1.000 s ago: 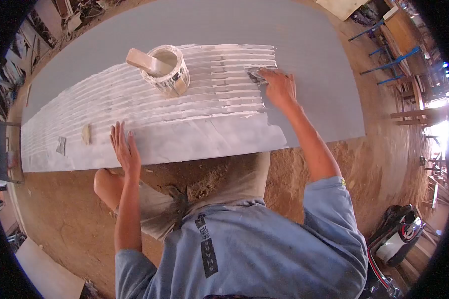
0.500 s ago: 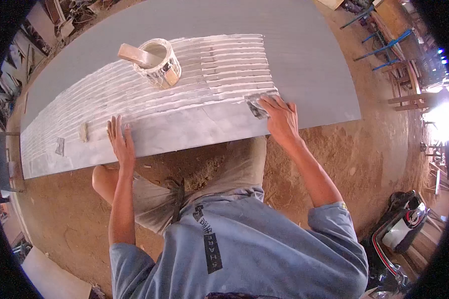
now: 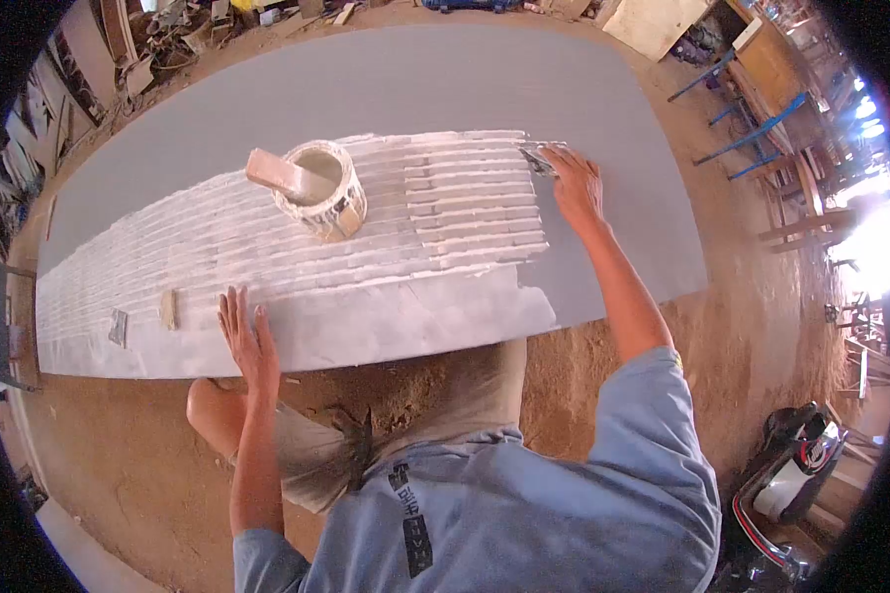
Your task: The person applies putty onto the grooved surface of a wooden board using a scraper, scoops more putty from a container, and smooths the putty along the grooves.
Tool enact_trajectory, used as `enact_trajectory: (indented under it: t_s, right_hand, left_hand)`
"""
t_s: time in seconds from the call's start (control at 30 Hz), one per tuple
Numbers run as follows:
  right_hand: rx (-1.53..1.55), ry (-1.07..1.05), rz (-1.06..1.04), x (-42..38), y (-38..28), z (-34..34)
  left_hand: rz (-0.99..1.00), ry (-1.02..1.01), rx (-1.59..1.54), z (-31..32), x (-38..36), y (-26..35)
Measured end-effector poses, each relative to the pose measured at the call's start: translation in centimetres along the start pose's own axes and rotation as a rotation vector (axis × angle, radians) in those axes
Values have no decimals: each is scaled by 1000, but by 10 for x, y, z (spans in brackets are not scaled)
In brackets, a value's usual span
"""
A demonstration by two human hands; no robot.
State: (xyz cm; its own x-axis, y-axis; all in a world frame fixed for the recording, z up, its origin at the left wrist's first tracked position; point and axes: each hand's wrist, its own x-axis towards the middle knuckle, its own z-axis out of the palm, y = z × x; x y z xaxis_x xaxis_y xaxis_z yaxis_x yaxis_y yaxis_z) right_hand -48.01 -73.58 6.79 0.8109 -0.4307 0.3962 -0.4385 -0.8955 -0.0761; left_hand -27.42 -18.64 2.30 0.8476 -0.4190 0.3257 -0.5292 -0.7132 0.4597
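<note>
A large grey panel [image 3: 405, 74] lies in front of me, with rows of white putty ridges [image 3: 470, 203] across it and a smoother smeared band along its near edge. My right hand [image 3: 576, 188] is closed on a flat, putty-smeared scraper [image 3: 538, 160], at the far right end of the ridges. My left hand [image 3: 250, 336] rests on the near edge of the panel, its fingers stretched out and holding nothing. A putty-coated tub [image 3: 338, 212] stands on the ridges with a wide flat stick [image 3: 277, 173] leaning out of it.
Left of my left hand, a small tan block [image 3: 169, 309] and a small grey piece [image 3: 119, 327] lie on the panel. Dirt floor [image 3: 613, 385] surrounds it. Wooden pieces and blue-legged furniture [image 3: 752, 128] stand at right, a motorbike [image 3: 791, 474] at lower right.
My right hand has moved away from me with the scraper, from the near end of the ridges to their far right corner. My left hand stays on the panel. The view has tilted up.
</note>
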Motion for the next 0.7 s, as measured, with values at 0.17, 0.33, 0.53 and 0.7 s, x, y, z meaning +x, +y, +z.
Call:
enact_trajectory:
  t_s: [0.17, 0.33, 0.53, 0.7]
  right_hand:
    - [-98, -47, 7, 30, 2, 32]
    - [-82, -127, 15, 37, -4, 20]
    - [-51, -344, 72, 29, -8, 5]
    - [-38, -254, -13, -40, -17, -2]
  left_hand:
    - [-36, -15, 14, -4, 2, 9]
    - [-17, -36, 30, 0, 2, 3]
    - [-21, -13, 2, 3, 0, 0]
    - [-1, -23, 27, 3, 0, -3]
